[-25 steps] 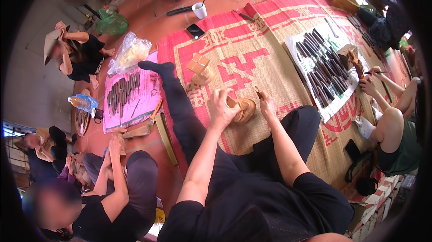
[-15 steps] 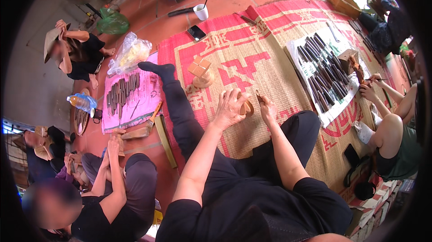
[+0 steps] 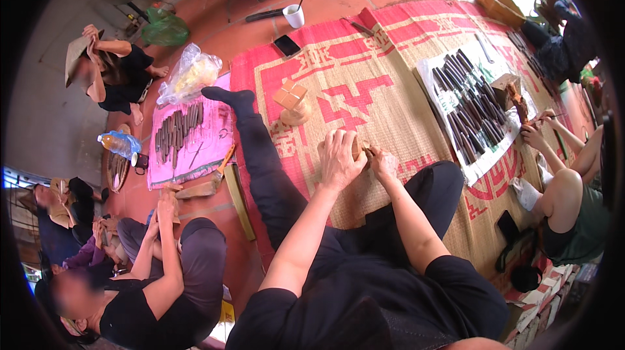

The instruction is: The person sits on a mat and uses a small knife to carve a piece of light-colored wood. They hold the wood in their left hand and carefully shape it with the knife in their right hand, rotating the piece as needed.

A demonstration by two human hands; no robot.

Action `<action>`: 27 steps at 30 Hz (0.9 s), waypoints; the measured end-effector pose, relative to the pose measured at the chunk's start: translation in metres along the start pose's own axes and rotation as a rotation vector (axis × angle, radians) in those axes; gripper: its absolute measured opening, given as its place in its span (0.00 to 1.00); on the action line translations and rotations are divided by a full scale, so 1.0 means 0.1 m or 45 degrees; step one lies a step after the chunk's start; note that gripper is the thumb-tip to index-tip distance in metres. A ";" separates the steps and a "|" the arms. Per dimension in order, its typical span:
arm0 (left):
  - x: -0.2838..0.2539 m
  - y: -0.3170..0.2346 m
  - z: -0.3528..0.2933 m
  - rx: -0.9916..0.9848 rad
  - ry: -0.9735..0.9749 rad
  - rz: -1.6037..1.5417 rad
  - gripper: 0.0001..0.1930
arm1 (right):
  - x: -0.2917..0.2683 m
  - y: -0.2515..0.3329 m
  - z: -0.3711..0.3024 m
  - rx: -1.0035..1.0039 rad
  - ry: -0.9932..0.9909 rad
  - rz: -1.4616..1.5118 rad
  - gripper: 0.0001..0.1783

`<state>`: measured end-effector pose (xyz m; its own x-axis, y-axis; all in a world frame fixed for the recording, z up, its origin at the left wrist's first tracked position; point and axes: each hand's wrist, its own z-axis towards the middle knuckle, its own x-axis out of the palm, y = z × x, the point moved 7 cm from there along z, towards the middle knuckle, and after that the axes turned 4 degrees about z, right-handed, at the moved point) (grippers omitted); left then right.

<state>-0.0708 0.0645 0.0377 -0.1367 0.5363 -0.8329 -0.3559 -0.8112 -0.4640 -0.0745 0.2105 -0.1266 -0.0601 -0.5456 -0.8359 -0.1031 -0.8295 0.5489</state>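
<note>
Over the woven mat point(image 3: 384, 109), my left hand point(image 3: 340, 160) is wrapped round a small brown wooden piece point(image 3: 356, 149), mostly covered by the fingers. My right hand point(image 3: 385, 164) is closed close beside it, holding a slim dark tool point(image 3: 369, 152) whose tip meets or nearly meets the wood. The tool's exact kind does not show. Beyond my hands, a square wooden block point(image 3: 290, 94) rests on a rounded pale wooden piece point(image 3: 297, 113). My outstretched left leg lies to the left of both.
Many dark-handled carving tools point(image 3: 470, 102) lie on a white sheet at right; more point(image 3: 177, 130) lie on a pink cloth at left. A mallet point(image 3: 205, 184), a phone point(image 3: 286, 46) and a white cup point(image 3: 294, 16) are around. Other people sit on both sides.
My hands have come together: the right hand with the tool has moved left against the wooden piece. The left hand has turned, hiding more of the wood.
</note>
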 end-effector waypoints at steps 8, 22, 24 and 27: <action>-0.13 0.07 -0.07 -0.121 -0.086 0.147 0.20 | -0.09 0.41 -0.16 -0.361 -0.167 0.100 0.17; -0.30 0.27 -0.04 -0.192 -0.276 -0.054 0.11 | -0.25 0.63 -0.29 -0.411 -0.138 0.009 0.22; -0.30 0.23 -0.05 -0.203 -0.305 -0.064 0.10 | -0.26 0.59 -0.23 -0.393 -0.086 -0.008 0.23; -0.31 0.21 -0.06 -0.174 -0.320 -0.056 0.09 | -0.02 0.10 -0.08 -0.096 0.192 -0.161 0.22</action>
<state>-0.0679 0.0295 0.0523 -0.3546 0.5985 -0.7184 -0.2406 -0.8008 -0.5485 -0.0676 0.2025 -0.1194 0.0982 -0.4433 -0.8910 -0.0257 -0.8962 0.4430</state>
